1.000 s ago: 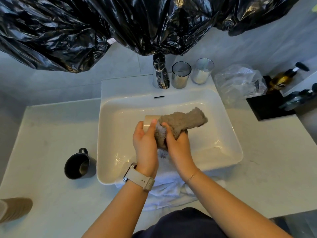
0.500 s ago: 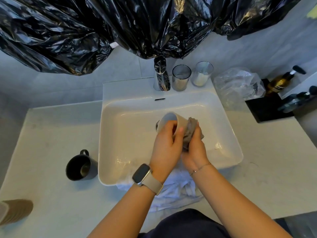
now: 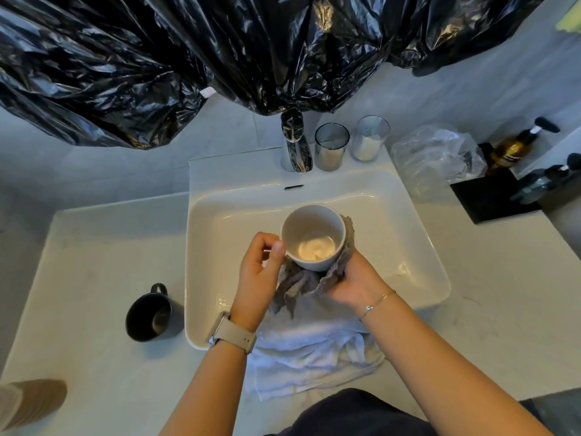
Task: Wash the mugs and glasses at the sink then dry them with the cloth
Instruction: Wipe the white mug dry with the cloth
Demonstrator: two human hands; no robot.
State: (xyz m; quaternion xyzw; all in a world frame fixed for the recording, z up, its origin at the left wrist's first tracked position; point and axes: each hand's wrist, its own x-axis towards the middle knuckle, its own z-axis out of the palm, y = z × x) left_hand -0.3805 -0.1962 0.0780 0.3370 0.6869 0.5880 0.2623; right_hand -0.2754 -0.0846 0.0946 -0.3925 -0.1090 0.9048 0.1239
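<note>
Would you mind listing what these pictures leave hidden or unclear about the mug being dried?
Head view only:
- White ceramic mug: its handle is hidden behind the left hand.
- Grey knitted cloth: the part under the mug is covered by the mug and the right hand.
- Dark grey mug: its inside is too dim to tell wet from dry.
- Beige ribbed object: cut off by the left edge.

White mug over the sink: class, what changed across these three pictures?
The white mug turned from sideways to mouth-up. The grey cloth, first draped over it, now cups its base in the right hand; the left hand holds its handle side. The black mug stayed put.
</note>
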